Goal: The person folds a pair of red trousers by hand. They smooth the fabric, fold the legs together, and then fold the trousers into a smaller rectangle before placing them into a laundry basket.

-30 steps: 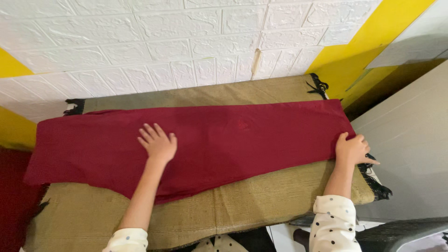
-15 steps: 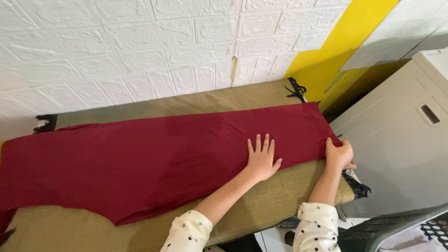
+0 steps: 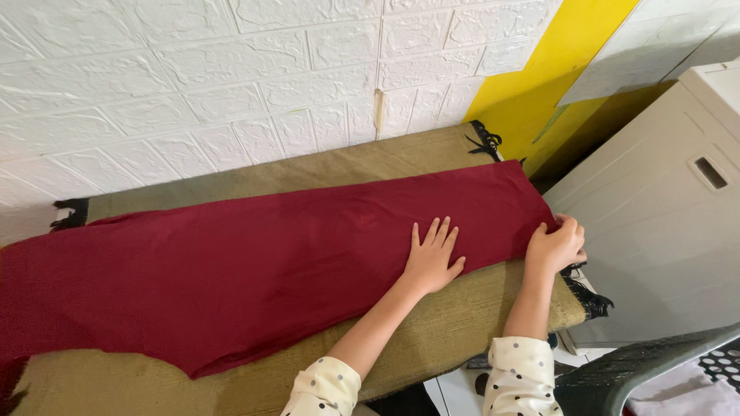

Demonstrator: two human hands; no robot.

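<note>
- head view, item: dark red cloth (image 3: 254, 270), one long strip spread flat along an olive-tan woven mat (image 3: 455, 331) with black fringe at its ends; the mat covers the bench below a white brick-pattern wall (image 3: 193, 69).
- head view, handling: judged light, thin and limp, no stiffness; it lies close to the mat and shows soft ripples, so it likely slides and bunches when pushed. the near edge is ragged and uneven at the left.
- head view, where to hold: the right end and its corners look the best places to pinch; the middle only takes a flat palm.
- head view, left hand (image 3: 432, 258): fingers open and spread, palm flat on the cloth near its near edge, pressing, not gripping.
- head view, right hand (image 3: 556, 245): fingers curled closed on the cloth's right end at the mat's edge, beside a grey-white cabinet (image 3: 655, 231).
- head view, against the earlier frame: the left hand sits much the same, right of centre; the right hand holds the same end; the view is shifted a little.
</note>
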